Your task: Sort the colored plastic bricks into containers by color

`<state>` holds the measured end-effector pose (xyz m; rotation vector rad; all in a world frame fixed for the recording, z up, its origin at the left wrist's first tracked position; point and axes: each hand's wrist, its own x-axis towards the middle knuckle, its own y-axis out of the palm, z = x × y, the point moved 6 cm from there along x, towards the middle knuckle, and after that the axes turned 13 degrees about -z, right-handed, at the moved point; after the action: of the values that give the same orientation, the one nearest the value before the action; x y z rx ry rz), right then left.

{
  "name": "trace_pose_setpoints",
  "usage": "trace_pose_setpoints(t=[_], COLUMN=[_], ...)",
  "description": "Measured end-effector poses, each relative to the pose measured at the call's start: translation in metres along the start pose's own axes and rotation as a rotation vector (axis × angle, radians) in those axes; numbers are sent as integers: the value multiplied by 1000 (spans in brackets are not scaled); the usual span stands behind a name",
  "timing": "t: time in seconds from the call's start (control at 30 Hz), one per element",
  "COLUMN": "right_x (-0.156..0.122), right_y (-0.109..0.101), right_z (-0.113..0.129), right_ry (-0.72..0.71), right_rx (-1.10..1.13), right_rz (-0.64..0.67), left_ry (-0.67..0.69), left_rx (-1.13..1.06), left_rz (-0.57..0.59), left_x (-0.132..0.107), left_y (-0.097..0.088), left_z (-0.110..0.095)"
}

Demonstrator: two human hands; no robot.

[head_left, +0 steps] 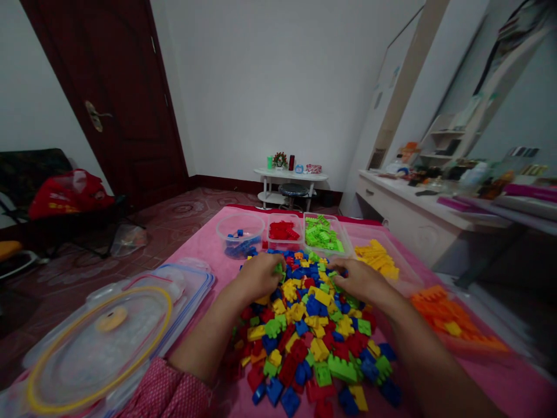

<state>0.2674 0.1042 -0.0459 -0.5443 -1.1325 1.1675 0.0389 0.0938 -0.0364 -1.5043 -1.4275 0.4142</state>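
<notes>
A heap of mixed plastic building blocks (319, 296) in red, yellow, blue and green covers the middle of the pink-covered table. My left hand (263, 276) is at the heap's far left side, fingers curled round a green building block (279, 269). Across from it, my right hand (361, 280) reaches over the far right side, thumb and fingers closing on a green piece (333, 274), partly hidden by the fingers. Beyond the hands stand a round tub (240, 223) with blue blocks, a box of red blocks (284, 230) and a box of green blocks (322, 233).
Yellow blocks (378, 258) fill a tray at the right, with orange blocks (450, 319) in another nearer tray. Stacked clear lids (100, 325) lie at the table's left. A white dresser (404, 203) stands along the right, and a small white table (290, 174) stands by the wall.
</notes>
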Motion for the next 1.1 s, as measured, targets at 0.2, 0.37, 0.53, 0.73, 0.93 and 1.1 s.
trace_pose_setpoints(t=[0.2,0.37,0.53,0.73,0.93,1.1], right_x=[-3,2,-2,-9,1,-1], right_y=[1,-4,-17,-15,7,36], right_z=[13,18,48,81,37,17], right_ry=[32,14,76,157,-56,-105], right_rx=[-84,94,462,882,248,57], right_rz=[76,-4,-140,-66,-154,-14], left_ry=[-596,-787,-789,-745,-842,-842], left_rx=[-972,-1384,-1458,-1505,-1444,-1462], left_rz=[60,61,124,289,131,129], left_x=[-2,-4,-7,-14,-12,-11], left_y=[4,9,19,29,28,29], left_z=[-1,-5,-14,-30,-17,-18])
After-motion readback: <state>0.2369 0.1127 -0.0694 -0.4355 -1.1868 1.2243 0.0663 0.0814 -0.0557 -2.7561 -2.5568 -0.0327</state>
